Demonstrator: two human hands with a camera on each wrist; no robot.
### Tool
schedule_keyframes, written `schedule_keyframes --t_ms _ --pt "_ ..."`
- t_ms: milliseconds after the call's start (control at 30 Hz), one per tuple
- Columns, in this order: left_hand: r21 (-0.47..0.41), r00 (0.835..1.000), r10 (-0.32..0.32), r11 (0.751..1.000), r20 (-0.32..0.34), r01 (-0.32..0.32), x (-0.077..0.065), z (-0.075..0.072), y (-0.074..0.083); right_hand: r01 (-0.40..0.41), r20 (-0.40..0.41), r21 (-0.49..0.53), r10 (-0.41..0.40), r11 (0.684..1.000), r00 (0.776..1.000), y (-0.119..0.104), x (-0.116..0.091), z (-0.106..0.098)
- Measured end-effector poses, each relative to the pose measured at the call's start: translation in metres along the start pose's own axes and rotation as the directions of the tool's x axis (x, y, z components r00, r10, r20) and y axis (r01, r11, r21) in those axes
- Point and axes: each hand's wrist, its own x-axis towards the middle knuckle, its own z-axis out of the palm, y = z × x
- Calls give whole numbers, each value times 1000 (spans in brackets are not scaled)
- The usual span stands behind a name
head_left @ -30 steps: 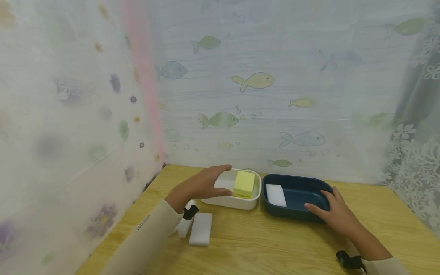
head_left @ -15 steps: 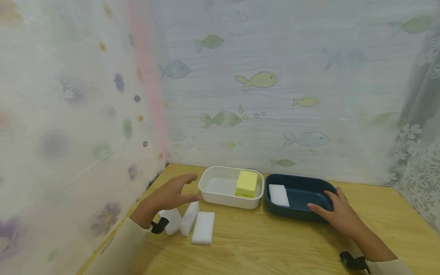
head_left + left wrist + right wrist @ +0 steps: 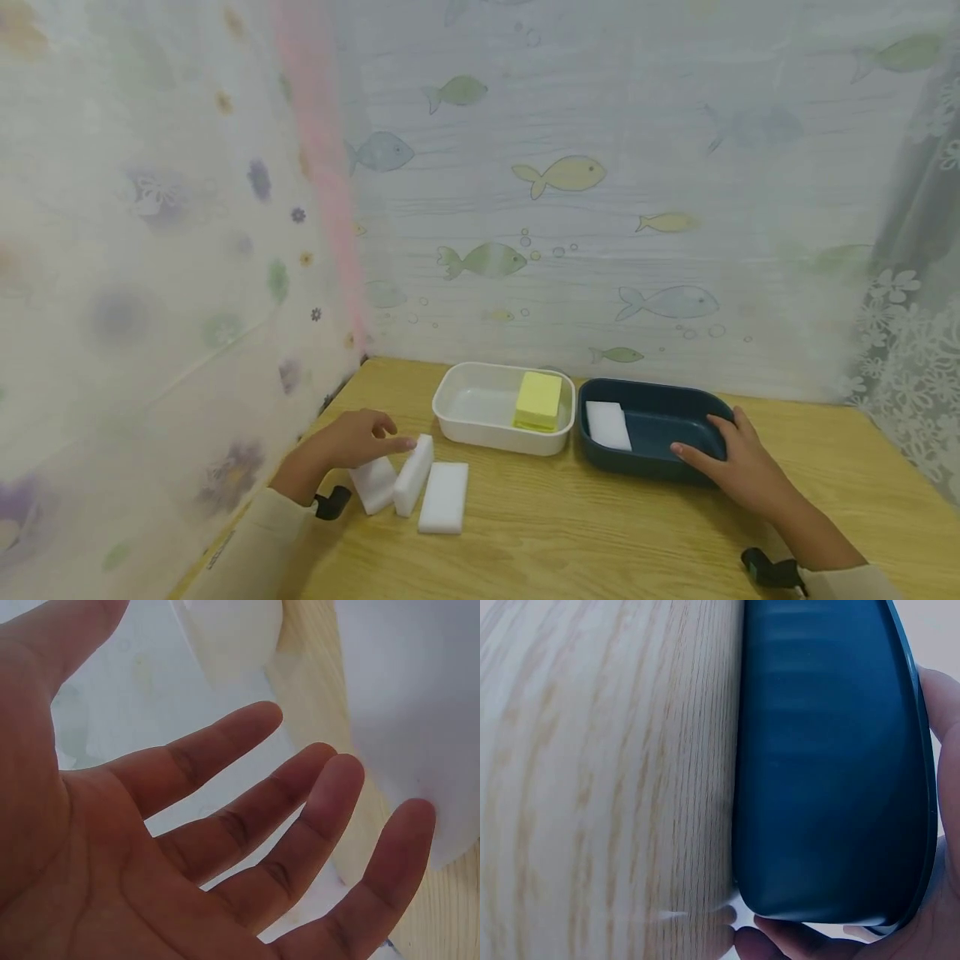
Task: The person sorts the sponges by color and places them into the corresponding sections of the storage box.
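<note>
My left hand (image 3: 352, 440) hovers over white sponges at the left of the table. In the left wrist view its fingers (image 3: 330, 802) are spread and loosely bent, holding nothing, with a white sponge (image 3: 416, 712) close by. One white sponge (image 3: 372, 487) leans beside the hand, another (image 3: 414, 477) stands on edge, and a third (image 3: 444, 497) lies flat. My right hand (image 3: 742, 467) grips the right end of a dark blue tub (image 3: 660, 429), thumb over the rim and fingers round the outside. A white sponge (image 3: 607, 426) lies in that tub's left end.
A white tub (image 3: 487, 437) stands left of the blue one, with a yellow sponge-like block (image 3: 537, 400) at its right end. Fish-patterned sheeting (image 3: 570, 250) hangs behind the wooden table (image 3: 555, 533), and a floral sheet (image 3: 187, 292) closes off the left side.
My left hand has moved left and down from over the white tub to the white sponges, its fingers drawing closer together. The right hand keeps its grip on the blue tub.
</note>
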Motion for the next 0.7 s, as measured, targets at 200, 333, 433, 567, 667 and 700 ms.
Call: schedule_keyframes --t_ms 200,333,433,567,667,700 --pt "4 999 10 1000 31 -10 4 6 11 1 6 -1 -1 1000 1000 -1 0 0" --pt "-13 997 58 998 54 -58 9 11 18 1 5 5 -1 1000 1000 -3 -1 0" --pt "-39 991 114 993 73 -112 12 15 25 3 0 8 -3 1000 1000 -4 -1 0" --pt "-89 978 183 981 104 -174 15 20 35 2 -3 8 -2 1000 1000 -4 -1 0" --pt "-110 968 220 972 118 -207 17 23 41 0 -4 4 0 1000 1000 -3 -1 0" --pt "-109 966 229 970 121 -217 18 25 43 0 -6 3 0 1000 1000 -3 0 0"
